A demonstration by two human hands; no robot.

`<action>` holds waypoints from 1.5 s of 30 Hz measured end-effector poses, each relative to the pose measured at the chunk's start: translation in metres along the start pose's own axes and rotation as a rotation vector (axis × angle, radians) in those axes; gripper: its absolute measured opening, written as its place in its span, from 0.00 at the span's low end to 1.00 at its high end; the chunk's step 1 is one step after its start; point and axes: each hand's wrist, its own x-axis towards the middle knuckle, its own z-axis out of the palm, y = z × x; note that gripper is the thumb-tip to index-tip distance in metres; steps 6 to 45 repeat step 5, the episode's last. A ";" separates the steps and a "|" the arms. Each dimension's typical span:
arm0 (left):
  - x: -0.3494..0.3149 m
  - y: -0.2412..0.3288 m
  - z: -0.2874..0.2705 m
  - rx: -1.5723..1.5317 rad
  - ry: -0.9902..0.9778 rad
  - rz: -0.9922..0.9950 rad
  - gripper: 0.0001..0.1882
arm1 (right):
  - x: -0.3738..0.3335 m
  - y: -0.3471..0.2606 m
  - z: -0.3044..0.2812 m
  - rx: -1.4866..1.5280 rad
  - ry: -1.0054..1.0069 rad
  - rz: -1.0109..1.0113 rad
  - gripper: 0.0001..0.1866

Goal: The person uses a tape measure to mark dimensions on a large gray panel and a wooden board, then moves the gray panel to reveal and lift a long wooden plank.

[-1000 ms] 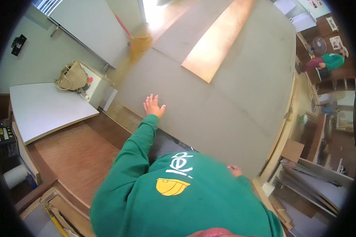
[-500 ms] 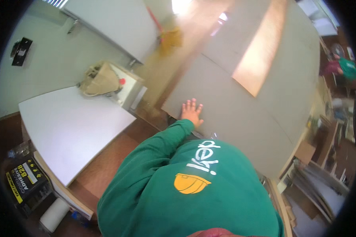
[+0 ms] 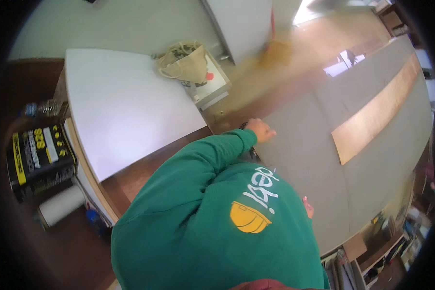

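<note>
My left hand (image 3: 261, 130) is at the near left corner of a large grey board surface (image 3: 295, 145). Its fingers bend downward and are mostly hidden, so I cannot tell whether they grip the edge. Only a small part of my right hand (image 3: 308, 207) shows past my green sweatshirt, over the same surface, with a fingertip pointing away from me; the rest is hidden by my body. Farther off on the grey surface lies a long strip of light brown wood veneer (image 3: 372, 118).
To the left stands a white-topped table (image 3: 130, 106), with a beige bag (image 3: 184, 63) on a white box beyond it. Below it are a black can (image 3: 41, 154) and a white roll (image 3: 63, 205). A yellow broom (image 3: 275, 52) leans farther back. Cluttered shelves (image 3: 382, 261) stand at lower right.
My left hand, spread flat on the grey surface before, has bent its fingers at the edge. Part of my right hand has come into sight. The whole view has turned and shifted.
</note>
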 end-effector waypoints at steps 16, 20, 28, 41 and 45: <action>-0.015 -0.108 -0.012 -0.093 0.334 -0.331 0.26 | 0.089 0.090 0.011 -0.099 -0.017 -0.209 0.32; -0.015 -0.108 -0.012 -0.093 0.334 -0.331 0.26 | 0.089 0.090 0.011 -0.099 -0.017 -0.209 0.32; -0.015 -0.108 -0.012 -0.093 0.334 -0.331 0.26 | 0.089 0.090 0.011 -0.099 -0.017 -0.209 0.32; -0.015 -0.108 -0.012 -0.093 0.334 -0.331 0.26 | 0.089 0.090 0.011 -0.099 -0.017 -0.209 0.32; -0.015 -0.108 -0.012 -0.093 0.334 -0.331 0.26 | 0.089 0.090 0.011 -0.099 -0.017 -0.209 0.32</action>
